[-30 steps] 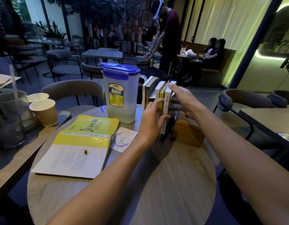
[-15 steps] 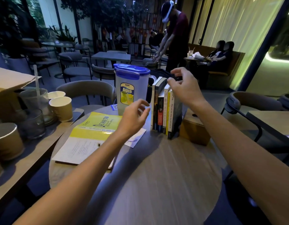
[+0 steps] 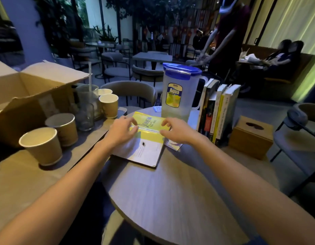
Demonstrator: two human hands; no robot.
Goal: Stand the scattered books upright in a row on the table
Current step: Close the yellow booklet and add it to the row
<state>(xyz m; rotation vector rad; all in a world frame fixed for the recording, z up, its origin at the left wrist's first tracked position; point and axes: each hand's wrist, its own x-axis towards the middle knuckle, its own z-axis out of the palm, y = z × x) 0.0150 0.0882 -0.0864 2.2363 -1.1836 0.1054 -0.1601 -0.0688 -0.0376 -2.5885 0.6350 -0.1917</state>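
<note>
A yellow and white book [image 3: 147, 138] lies flat on the round wooden table [image 3: 172, 195], in front of the water jug. My left hand [image 3: 121, 132] rests over its left edge and my right hand [image 3: 176, 130] over its right edge, fingers curled and spread on the cover. Whether they grip the book is unclear. Several books [image 3: 217, 112] stand upright in a row at the table's right, between the jug and a wooden tissue box.
A clear Aqua jug [image 3: 178, 96] with a blue lid stands behind the flat book. The wooden tissue box [image 3: 251, 137] sits right of the row. Left are paper cups [image 3: 41, 145], glasses [image 3: 86, 112] and an open cardboard box [image 3: 29, 96]. Chairs surround the table.
Both hands left the upright row and moved left and down onto the flat yellow book. The view swung left, bringing the cups and cardboard box into sight.
</note>
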